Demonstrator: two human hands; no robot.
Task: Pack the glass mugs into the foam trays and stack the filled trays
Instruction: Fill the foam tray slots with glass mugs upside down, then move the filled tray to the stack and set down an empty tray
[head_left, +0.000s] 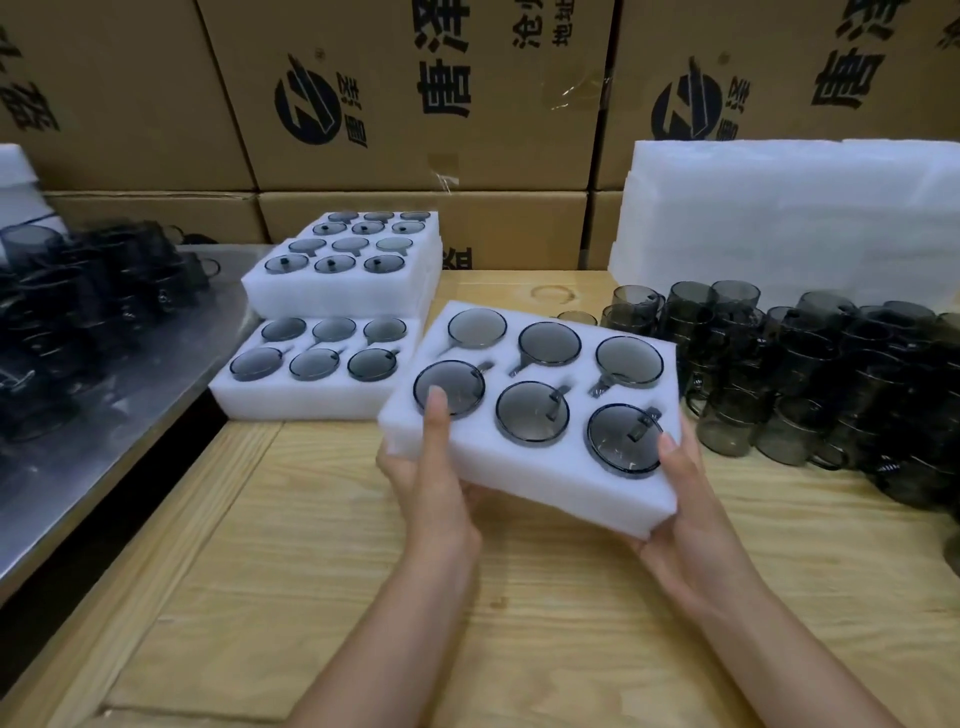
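1. I hold a filled foam tray (540, 483) tilted above the wooden worktop (363, 597).
2. My left hand (441, 488) grips its near left corner and my right hand (691, 525) grips its near right corner.
3. Each thumb lies on top, and the other fingers are hidden beneath.
4. Six dark glass mugs (532, 420) sit in its pockets.
5. More filled trays (311, 400) lie stacked just beyond, to the left.
6. Loose mugs (779, 374) crowd the right side, with a pile of white foam (779, 218) behind them.

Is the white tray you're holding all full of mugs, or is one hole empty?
Full. Each of the six holes in the foam tray holds a dark glass mug; none is empty.
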